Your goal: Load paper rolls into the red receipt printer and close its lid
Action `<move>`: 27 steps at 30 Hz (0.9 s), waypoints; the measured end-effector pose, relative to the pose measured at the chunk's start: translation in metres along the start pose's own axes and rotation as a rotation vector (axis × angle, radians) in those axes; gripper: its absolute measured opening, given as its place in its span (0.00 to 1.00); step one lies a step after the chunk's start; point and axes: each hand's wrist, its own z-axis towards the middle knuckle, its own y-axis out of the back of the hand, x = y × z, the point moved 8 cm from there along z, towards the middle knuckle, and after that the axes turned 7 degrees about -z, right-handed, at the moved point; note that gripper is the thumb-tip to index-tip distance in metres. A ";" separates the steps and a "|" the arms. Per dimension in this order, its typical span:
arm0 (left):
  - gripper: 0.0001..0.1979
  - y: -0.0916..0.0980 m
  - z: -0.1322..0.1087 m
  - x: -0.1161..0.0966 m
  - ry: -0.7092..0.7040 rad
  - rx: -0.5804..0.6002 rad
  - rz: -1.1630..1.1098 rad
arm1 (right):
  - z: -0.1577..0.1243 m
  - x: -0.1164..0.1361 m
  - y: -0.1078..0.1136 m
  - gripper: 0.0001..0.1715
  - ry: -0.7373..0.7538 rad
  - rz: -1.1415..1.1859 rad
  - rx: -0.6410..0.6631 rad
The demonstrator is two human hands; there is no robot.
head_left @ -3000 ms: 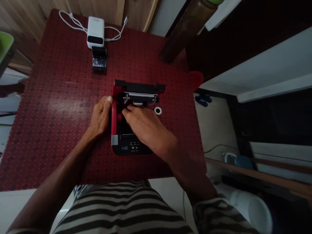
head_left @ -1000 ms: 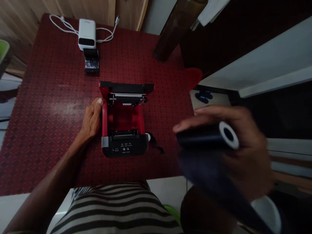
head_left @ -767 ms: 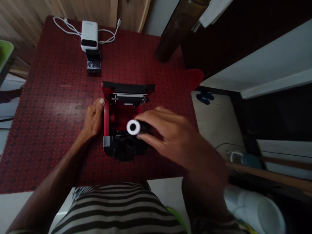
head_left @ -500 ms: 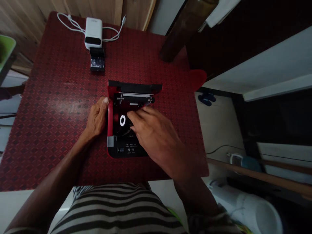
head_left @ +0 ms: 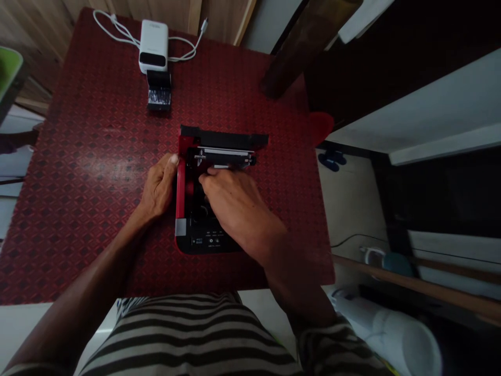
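A red and black label printer (head_left: 183, 230) sits mid-table with its lid (head_left: 224, 140) flipped open toward the back. My left hand (head_left: 158, 185) is clasped against the printer's left wall, thumb at its top edge. My right hand (head_left: 235, 206) reaches down into the open bay with fingers curled over a black roll (head_left: 200, 203). The hand hides most of the roll, and only a dark part of it shows beside a red hub. The metal bar of the print mechanism (head_left: 225, 153) lies just beyond my fingertips.
The red patterned table (head_left: 78, 156) carries a small white device (head_left: 153, 46) with a white cable (head_left: 113, 28) and a little black block (head_left: 158, 91) at the back. A dark post (head_left: 299, 47) rises at the back right. A white roll (head_left: 395, 334) lies low on the right.
My right hand brought a black roll with a white core from the right, lowered it into the printer bay, and now covers it. The left hand stayed on the printer's side.
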 end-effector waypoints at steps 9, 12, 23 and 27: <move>0.35 0.002 0.000 0.001 0.014 -0.006 -0.032 | -0.012 -0.009 -0.011 0.29 0.134 0.195 -0.108; 0.32 0.002 -0.002 -0.001 0.040 -0.009 -0.054 | -0.038 -0.013 -0.001 0.39 0.293 0.365 -0.195; 0.37 0.010 0.009 -0.048 -0.135 -0.183 -0.196 | -0.094 -0.015 0.002 0.14 0.282 0.394 -0.639; 0.32 0.006 0.015 -0.081 -0.244 -0.171 -0.155 | -0.106 -0.005 -0.002 0.12 0.192 0.253 -0.786</move>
